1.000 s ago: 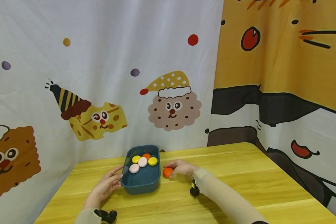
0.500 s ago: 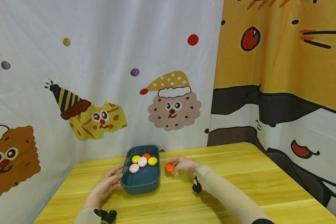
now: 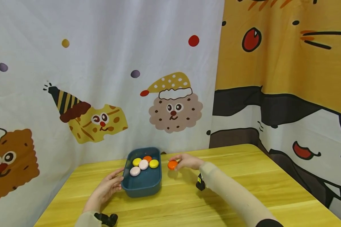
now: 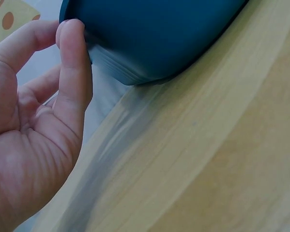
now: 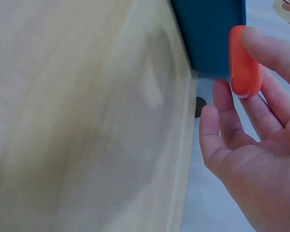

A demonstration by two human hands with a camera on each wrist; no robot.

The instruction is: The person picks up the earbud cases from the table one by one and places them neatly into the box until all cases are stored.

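In the head view my right hand [image 3: 188,161] holds a glossy orange disc [image 3: 172,165] just above the table, to the right of a dark blue bin [image 3: 142,192]. Seen from the right wrist, the thumb and fingers pinch the disc [image 5: 245,60] edge-on, with the bin [image 5: 212,36] behind it. My left hand [image 3: 108,187] is at the bin's left rim; in the left wrist view its thumb and forefinger pinch the rim [image 4: 64,10], the forefinger's tip partly hidden. Inside the bin lie yellow discs [image 3: 153,163], pale pink discs [image 3: 134,171] and one orange disc [image 3: 147,158].
The wood-grain table [image 3: 230,176] runs back to a cartoon-printed cloth [image 3: 108,63]. A second printed cloth [image 3: 295,104] hangs along the right side. Each wrist wears a black camera mount, such as the left one [image 3: 106,219].
My right hand has lifted the orange disc off the table and carried it slightly away from me. The left hand and the bin stay in place. The head view has shifted slightly.
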